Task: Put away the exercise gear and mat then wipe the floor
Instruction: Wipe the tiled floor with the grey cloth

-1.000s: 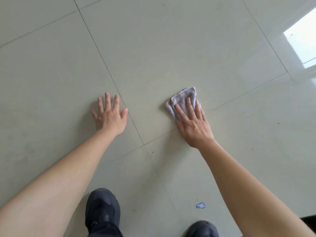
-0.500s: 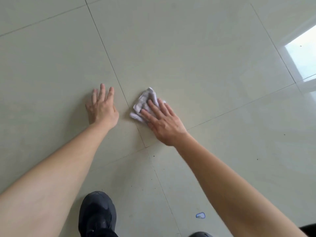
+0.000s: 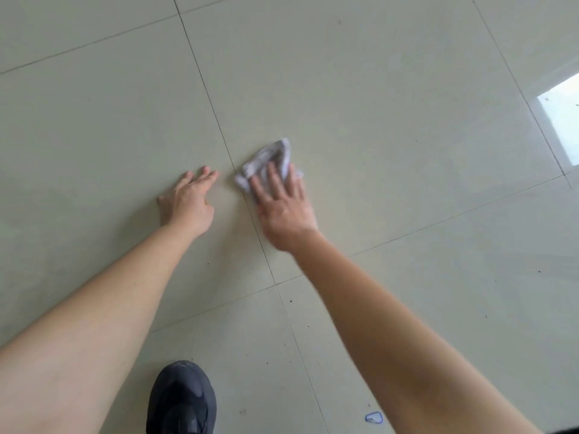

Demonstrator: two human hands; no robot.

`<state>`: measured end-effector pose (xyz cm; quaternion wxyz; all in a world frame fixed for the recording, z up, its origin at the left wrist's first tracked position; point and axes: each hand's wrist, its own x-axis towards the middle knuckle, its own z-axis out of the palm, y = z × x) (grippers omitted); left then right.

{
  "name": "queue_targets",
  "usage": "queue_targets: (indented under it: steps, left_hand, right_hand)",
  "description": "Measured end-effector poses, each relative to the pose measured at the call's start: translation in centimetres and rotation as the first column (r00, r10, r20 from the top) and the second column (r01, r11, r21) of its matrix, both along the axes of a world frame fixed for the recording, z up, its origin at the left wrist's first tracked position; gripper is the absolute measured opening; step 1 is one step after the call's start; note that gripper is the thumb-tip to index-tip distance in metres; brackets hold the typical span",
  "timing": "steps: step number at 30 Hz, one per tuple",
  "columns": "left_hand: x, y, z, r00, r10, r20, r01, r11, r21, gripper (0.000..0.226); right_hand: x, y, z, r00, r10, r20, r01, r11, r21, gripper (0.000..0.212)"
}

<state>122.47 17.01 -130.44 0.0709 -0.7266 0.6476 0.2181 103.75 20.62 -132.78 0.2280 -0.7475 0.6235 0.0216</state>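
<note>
Cloth (image 3: pixel 272 156) lies crumpled on the floor (image 3: pixel 376 89), just right of a grout line. I have my right grip (image 3: pixel 283 211) flat on its near half, fingers straight and slightly spread, pressing it onto the tile; that grip looks blurred. My left grip (image 3: pixel 188 205) rests on the neighbouring tile, just beside the cloth but apart from it, fingers extended and holding nothing. Lower down I see one dark shoe (image 3: pixel 181 399) planted on the floor and a small blue scrap (image 3: pixel 373 417) near my right forearm. A bright reflection (image 3: pixel 560 120) sits at the right edge.
</note>
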Motion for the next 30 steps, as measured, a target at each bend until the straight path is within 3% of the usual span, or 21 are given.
queue_targets:
  steps: [4, 6, 7, 9, 11, 13, 15, 20, 23, 25, 26, 28, 30]
  left_hand:
    - [1.0, -0.8, 0.2, 0.996, 0.047, -0.070, -0.055, 0.992, -0.109, 0.068]
    - [1.3, -1.1, -0.1, 0.993, 0.084, -0.086, -0.097, 0.984, -0.150, 0.066]
    - [1.4, -1.1, -0.4, 0.994, 0.093, -0.065, -0.102, 0.985, -0.141, 0.065]
    - [1.3, -1.2, -0.7, 0.997, 0.083, -0.003, -0.083, 0.994, -0.076, 0.065]
    - [1.7, -1.2, -0.8, 0.998, 0.038, 0.046, -0.037, 0.999, -0.023, 0.069]
    - [2.2, -1.4, -0.8, 0.997, -0.005, 0.076, 0.004, 1.000, 0.010, 0.075]
    - [2.6, -1.6, -0.7, 0.997, -0.013, 0.078, 0.010, 1.000, 0.029, 0.076]
    - [2.8, -1.7, -0.3, 0.998, -0.021, 0.061, 0.019, 0.999, 0.032, 0.075]
    - [3.1, -1.6, -0.4, 0.997, -0.034, 0.062, 0.034, 0.999, 0.008, 0.076]
    - [3.4, -1.6, -0.4, 0.996, -0.049, 0.074, 0.048, 0.999, 0.016, 0.078]
    - [3.5, -1.6, -0.4, 0.995, -0.058, 0.081, 0.056, 0.998, 0.025, 0.078]
    - [3.6, -1.7, -0.5, 0.993, -0.072, 0.090, 0.070, 0.997, 0.031, 0.080]
    - [3.8, -1.7, -0.5, 0.993, -0.086, 0.087, 0.085, 0.996, 0.015, 0.080]
  right_hand:
    - [-1.4, -0.3, -0.6, 0.975, 0.223, 0.021, -0.222, 0.974, -0.049, 0.055]
    - [-5.5, -2.4, -1.5, 0.961, 0.264, -0.080, -0.271, 0.957, -0.102, 0.053]
    - [-8.1, -3.7, -1.7, 0.970, 0.195, -0.142, -0.213, 0.969, -0.124, 0.054]
    - [-12.9, -6.1, -1.3, 0.981, -0.088, -0.174, 0.073, 0.993, -0.092, 0.055]
    - [-15.3, -7.7, -0.2, 0.911, -0.394, -0.120, 0.399, 0.917, 0.014, 0.060]
    - [-14.0, -9.3, -0.6, 0.852, -0.509, -0.124, 0.517, 0.855, 0.042, 0.063]
    - [-9.9, -10.2, -1.7, 0.889, -0.444, -0.113, 0.446, 0.895, 0.000, 0.066]
    - [4.2, -7.2, -0.6, 1.000, 0.020, -0.008, -0.020, 1.000, -0.004, 0.061]
    - [3.4, -7.0, -0.5, 0.982, 0.187, 0.024, -0.187, 0.982, -0.009, 0.057]
    - [-0.5, -9.0, -1.3, 0.972, 0.230, -0.050, -0.233, 0.971, -0.052, 0.060]
    - [-2.8, -10.3, -1.6, 0.978, 0.183, -0.099, -0.190, 0.980, -0.060, 0.062]
    - [-7.8, -12.7, -1.2, 0.989, -0.084, -0.121, 0.078, 0.996, -0.049, 0.056]
    - [-11.9, -14.5, -0.3, 0.912, -0.397, -0.106, 0.397, 0.918, -0.022, 0.055]
